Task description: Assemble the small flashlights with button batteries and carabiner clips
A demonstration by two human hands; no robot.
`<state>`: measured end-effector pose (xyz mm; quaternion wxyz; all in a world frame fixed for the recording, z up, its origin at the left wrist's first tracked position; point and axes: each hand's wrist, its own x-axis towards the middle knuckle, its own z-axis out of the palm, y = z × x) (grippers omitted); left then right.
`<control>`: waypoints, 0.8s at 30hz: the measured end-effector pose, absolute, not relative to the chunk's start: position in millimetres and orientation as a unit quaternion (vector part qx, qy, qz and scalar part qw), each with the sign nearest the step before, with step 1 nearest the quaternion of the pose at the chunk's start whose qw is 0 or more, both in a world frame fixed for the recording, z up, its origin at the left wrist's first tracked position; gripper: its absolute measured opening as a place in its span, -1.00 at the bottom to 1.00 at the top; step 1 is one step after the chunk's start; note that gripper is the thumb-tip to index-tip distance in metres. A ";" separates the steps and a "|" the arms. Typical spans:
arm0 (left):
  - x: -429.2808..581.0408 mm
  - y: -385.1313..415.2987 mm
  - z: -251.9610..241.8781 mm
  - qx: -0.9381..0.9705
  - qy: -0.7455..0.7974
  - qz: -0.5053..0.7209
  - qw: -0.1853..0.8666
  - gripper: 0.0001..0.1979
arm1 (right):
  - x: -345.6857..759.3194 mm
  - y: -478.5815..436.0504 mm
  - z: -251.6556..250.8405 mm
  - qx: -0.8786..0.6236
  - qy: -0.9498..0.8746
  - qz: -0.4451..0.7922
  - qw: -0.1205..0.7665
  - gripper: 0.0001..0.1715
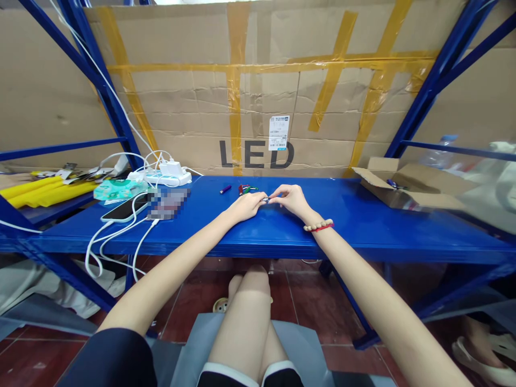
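Note:
Over the blue table my left hand [249,206] and my right hand [293,199] meet fingertip to fingertip. Both are closed in a pinch on a small shiny metallic piece [265,199], too small and too covered to name its kind. Just behind my left hand lie small red [241,189] and green [252,188] pieces, partly hidden by the fingers. A little to their left rests a short purple cylinder [225,189], tilted on the tabletop. A beaded bracelet with a red cord circles my right wrist.
On the left of the blue table [346,226] are a phone [126,208], white cables, a power strip [173,174] and a green tissue pack [120,189]. An open cardboard box [415,185] stands at right. Taped cardboard [193,113] walls the back.

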<state>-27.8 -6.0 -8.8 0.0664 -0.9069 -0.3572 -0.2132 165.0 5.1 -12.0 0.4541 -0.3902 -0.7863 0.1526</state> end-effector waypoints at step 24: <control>-27.8 -12.9 -5.9 -0.913 -0.350 -0.177 0.111 -0.83 | 164.4 -4.3 -7.3 -0.354 -0.814 0.119 0.445 -0.67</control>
